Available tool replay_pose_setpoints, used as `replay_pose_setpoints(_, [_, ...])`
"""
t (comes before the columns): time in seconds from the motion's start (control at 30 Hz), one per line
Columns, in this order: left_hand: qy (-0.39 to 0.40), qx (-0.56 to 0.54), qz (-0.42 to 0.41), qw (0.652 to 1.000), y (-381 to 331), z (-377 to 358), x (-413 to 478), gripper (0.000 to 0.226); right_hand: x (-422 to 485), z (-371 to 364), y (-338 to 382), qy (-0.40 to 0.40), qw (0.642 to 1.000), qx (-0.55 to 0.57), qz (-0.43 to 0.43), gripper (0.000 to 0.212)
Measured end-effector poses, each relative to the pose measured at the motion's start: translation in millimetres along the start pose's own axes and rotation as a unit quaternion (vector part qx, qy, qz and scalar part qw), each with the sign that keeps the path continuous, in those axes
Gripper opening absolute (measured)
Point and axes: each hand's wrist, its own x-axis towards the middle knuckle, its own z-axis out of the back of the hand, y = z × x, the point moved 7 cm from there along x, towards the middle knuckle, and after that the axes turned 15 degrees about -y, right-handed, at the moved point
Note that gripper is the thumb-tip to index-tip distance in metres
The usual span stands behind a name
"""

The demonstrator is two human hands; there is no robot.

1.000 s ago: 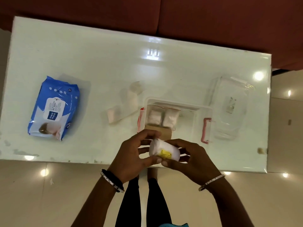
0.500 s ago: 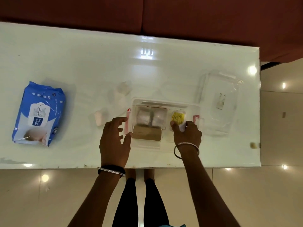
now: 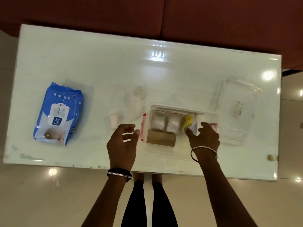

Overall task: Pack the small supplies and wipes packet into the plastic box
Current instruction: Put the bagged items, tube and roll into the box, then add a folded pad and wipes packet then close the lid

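Note:
The clear plastic box (image 3: 180, 107) with red latches stands open at the table's near middle. Inside lie a zip bag of two white pads (image 3: 165, 122), a brown roll (image 3: 160, 137) and a white roll with a yellow label (image 3: 188, 121) at the right end. My right hand (image 3: 204, 138) reaches into the box, thumb and fingers on either side of that yellow-labelled roll. Just left of the box's left latch, my left hand (image 3: 123, 145) hovers with fingers curled apart, holding nothing. The blue wipes packet (image 3: 59, 113) lies far left on the table.
The clear lid (image 3: 236, 110) lies right of the box. A small white roll (image 3: 114, 120) and a clear-wrapped item (image 3: 136, 99) sit left of the box. The white glossy table (image 3: 164, 76) ends just before my legs; a dark red sofa (image 3: 147, 13) runs behind it.
Both hands held the yellow-labelled roll over the near edge; my right hand has since set it into the box's right end, and my left hand let go and moved beside the left latch.

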Motion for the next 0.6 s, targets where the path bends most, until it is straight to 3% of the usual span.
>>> replay_pose_setpoints(0.2, [-0.139,0.026,0.151,0.978,46,39,38,0.015,-25,29,37,-0.083,0.984,0.108,0.112,0.02])
replay_pose_setpoints(0.33, [-0.098,0.052,0.227,0.968,64,31,65,0.031,-50,20,75,-0.026,0.962,0.18,0.205,0.014])
replay_pose_setpoints(0.47, [-0.047,0.114,0.204,0.971,63,10,83,0.047,-69,11,104,-0.005,0.94,0.218,0.262,0.012])
replay_pose_setpoints(0.6, [-0.043,0.149,0.207,0.966,68,-4,91,0.042,-79,7,119,0.007,0.931,0.235,0.279,0.01])
